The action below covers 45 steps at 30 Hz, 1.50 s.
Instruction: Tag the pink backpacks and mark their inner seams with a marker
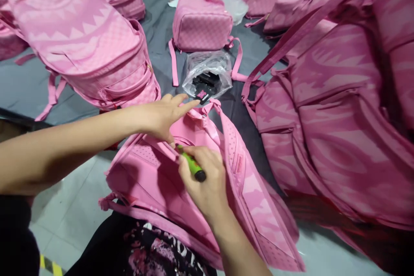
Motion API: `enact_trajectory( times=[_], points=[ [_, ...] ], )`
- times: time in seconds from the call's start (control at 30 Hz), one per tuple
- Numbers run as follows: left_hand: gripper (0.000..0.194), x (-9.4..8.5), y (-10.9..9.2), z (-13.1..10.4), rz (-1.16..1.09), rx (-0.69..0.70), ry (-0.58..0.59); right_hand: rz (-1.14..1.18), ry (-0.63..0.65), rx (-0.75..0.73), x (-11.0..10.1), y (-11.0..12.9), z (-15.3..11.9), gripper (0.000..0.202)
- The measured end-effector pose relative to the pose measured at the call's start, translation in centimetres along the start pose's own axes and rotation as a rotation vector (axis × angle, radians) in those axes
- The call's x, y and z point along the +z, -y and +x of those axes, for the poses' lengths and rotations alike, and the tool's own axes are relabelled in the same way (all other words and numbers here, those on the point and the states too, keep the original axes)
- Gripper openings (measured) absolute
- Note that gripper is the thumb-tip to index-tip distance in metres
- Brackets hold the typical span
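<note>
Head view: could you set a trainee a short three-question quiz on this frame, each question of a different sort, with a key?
1. Multiple choice: which of the person's hands holds the green marker? A) left; B) right; C) neither.
2. True or false: the clear plastic bag on the table has its mouth tied shut.
3. Fill in the blank: the backpack beneath the marker is ____ in colour.

Key: 1. B, the right hand. 2. False; its mouth is open, with dark items inside. 3. Pink.

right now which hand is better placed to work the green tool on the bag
Right, probably: the right hand grips the green tool, tip at the bag; the left hand holds no tool.
</note>
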<state>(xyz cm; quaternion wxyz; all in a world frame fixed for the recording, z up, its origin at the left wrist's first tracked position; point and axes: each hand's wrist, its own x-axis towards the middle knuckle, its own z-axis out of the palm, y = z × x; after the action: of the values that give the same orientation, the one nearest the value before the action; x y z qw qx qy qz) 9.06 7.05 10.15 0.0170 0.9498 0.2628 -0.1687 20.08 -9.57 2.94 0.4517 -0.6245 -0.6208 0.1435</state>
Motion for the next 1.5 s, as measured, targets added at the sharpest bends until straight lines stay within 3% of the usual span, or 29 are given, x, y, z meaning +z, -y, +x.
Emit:
enact_trajectory(
  times=[0.13,0.33,0.6,0.7,0.8,0.87,1.0,1.2,1.5],
  points=[
    [0.136,0.1,-1.3,-0.5,0.042,-0.125,0.096,0.123,0.017,-0.097,0.2,1.0,-1.3,0.009],
    [0.142,1.1,-2.5,0.2,0.161,-0.206,0.042,0.109,0.006,-0.12,0.1,-0.6,-1.3,0.01],
    [0.105,1.3,-1.2,-1.2,0.089,-0.008,-0.067,-0.019,-0.072,-0.161,0.5,-1.8,-0.9,0.013],
    [0.102,1.6,-1.1,-2.0,-0.018,-0.076,-0.13,-0.015,-0.096,-0.164,0.6,-1.8,-1.0,0.016],
    [0.105,1.3,-1.2,-2.5,-0.148,-0.261,-0.054,-0.013,-0.115,-0.163,0.7,-1.8,-1.1,0.018],
    [0.104,0.8,-1.2,-2.6,-0.198,-0.3,0.044,-0.006,-0.113,-0.166,0.6,-1.7,-1.1,0.018],
    [0.103,0.0,-0.6,-2.3,-0.205,-0.237,0.127,0.032,-0.088,-0.141,0.4,-1.0,-0.8,0.017],
    [0.1,0.7,0.0,-1.6,-0.186,-0.222,0.141,0.12,0.013,-0.145,1.5,0.2,0.0,0.019],
    [0.101,1.0,-0.1,-0.9,-0.166,-0.232,0.13,0.034,-0.091,-0.088,3.4,-0.4,0.9,0.017]
  ],
)
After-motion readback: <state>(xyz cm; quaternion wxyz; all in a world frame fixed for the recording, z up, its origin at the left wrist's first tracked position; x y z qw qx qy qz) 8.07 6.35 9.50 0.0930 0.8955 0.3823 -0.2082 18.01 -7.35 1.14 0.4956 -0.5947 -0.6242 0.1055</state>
